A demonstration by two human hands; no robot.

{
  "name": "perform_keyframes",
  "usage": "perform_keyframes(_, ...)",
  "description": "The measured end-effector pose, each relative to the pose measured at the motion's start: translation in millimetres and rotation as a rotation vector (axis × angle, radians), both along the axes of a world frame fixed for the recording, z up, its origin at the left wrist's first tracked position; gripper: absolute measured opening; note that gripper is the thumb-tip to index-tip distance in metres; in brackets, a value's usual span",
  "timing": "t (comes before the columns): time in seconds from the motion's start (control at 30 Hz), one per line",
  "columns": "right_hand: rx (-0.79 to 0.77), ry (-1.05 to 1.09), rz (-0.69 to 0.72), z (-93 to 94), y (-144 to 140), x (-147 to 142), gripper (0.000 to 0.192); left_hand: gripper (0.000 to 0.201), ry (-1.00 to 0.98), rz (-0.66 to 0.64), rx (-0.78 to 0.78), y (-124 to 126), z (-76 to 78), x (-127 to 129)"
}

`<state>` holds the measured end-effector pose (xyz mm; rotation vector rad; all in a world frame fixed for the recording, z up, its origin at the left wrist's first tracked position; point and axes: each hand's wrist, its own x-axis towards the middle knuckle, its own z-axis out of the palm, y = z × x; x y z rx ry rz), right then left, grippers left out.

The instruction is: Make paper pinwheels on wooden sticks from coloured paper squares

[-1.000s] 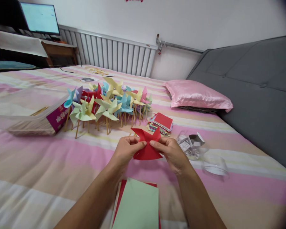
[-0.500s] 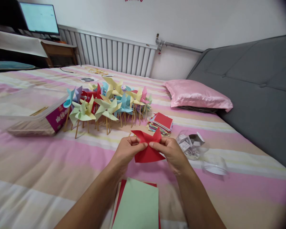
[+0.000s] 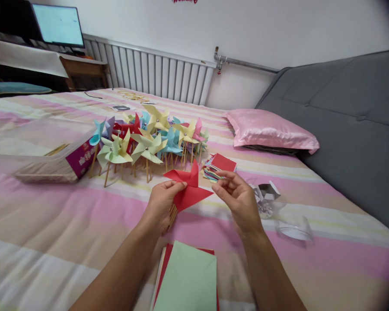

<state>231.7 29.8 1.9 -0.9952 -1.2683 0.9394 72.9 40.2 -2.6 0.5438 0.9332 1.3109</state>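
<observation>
1. Far left on the bed (image 3: 52, 224), a clear box (image 3: 48, 162) lies beside a crowd of finished pinwheels (image 3: 149, 140) standing on sticks.
2. The left hand (image 3: 162, 205) pinches the red pinwheel (image 3: 188, 190) at its left edge, with thin wooden sticks (image 3: 172, 214) tucked under the palm, slanting near-to-far.
3. Just right of the paper, the right hand (image 3: 240, 198) hovers, fingers loosely curled, grip holding nothing; the left hand is plainly the nearer one.
4. Farther right: a stack of paper squares (image 3: 222, 166), then a clear jar (image 3: 267, 201).
</observation>
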Motion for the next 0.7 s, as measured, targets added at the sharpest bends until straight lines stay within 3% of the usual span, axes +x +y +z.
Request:
perform_keyframes(0.1, 0.09, -0.15, 0.092, 3.5, -5.7, -0.2, 0.014, 0.007, -0.063, 0.035, -0.035, 1.5, 1.1, -2.1)
perform_keyframes(0.23, 0.078, -0.418, 0.328, 3.7, -11.0, -4.2, 0.025, 0.006, -0.116, 0.024, -0.045, 2.2, -2.5, -3.9)
perform_keyframes(0.47, 0.208, -0.576, 0.261, -5.7, -6.1, -10.9, 0.028, 0.004, -0.136, -0.041, -0.029, 3.1, -5.9, -2.1)
perform_keyframes(0.7, 0.209, -0.545, 0.223, -6.5, -5.7, -14.0, 0.011, 0.006, -0.109, -0.066, -0.029, 3.7, -10.9, -2.2)
